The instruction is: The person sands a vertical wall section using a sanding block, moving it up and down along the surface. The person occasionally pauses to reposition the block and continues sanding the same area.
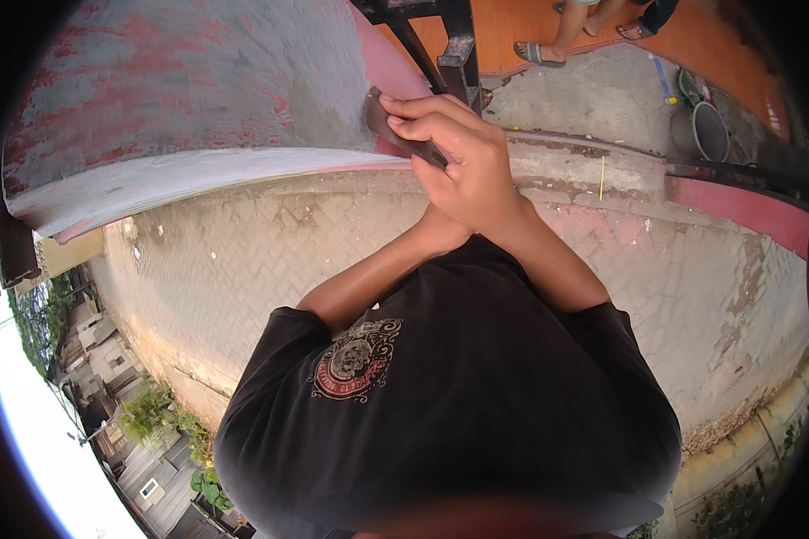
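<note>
My right hand [468, 145] pinches a dark brown, slightly curved sheet, apparently sandpaper [384, 121], between fingers and thumb. The sheet lies against the right end of a wall [195, 81], whose face is patchy grey over red and pink paint. Beneath my right hand and wrist, my left hand [441, 226] is mostly covered; only its wrist area shows plainly, and its fingers cannot be made out. Just beyond the knuckles of my right hand stands a black metal gate frame [458, 67].
A person's sandalled foot [539, 54] and other feet are on an orange floor [505, 34] beyond the gate. A grey bucket [701, 131] stands at upper right. Below me lies patterned paving [276, 222]; a pink-red low wall [741, 205] is at right.
</note>
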Action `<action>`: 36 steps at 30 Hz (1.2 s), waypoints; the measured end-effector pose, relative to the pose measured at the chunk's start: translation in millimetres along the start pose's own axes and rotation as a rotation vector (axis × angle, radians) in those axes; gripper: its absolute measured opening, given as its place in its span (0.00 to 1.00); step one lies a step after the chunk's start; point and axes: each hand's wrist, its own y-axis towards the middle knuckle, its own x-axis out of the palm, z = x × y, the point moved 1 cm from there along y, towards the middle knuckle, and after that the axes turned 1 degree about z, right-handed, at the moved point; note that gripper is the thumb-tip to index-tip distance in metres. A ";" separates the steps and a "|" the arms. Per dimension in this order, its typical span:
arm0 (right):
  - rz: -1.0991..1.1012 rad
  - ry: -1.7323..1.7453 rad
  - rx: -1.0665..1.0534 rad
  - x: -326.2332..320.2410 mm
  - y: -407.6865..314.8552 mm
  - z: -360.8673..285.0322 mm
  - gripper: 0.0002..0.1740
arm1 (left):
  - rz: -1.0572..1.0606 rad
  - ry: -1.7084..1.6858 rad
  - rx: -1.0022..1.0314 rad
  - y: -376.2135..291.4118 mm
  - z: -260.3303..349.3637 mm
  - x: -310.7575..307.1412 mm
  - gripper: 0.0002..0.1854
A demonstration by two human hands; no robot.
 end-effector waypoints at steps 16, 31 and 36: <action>-0.064 0.084 -0.006 -11.3 19.0 2.8 0.15 | -0.081 -0.068 -0.175 6.8 22.2 -12.5 0.31; -0.034 0.013 -0.044 -8.8 28.1 -0.2 0.18 | 0.019 -0.064 -0.044 7.9 23.6 -7.9 0.15; -0.055 0.027 -0.146 -9.0 25.8 -0.6 0.19 | 0.042 -0.045 0.010 4.8 17.8 -6.7 0.15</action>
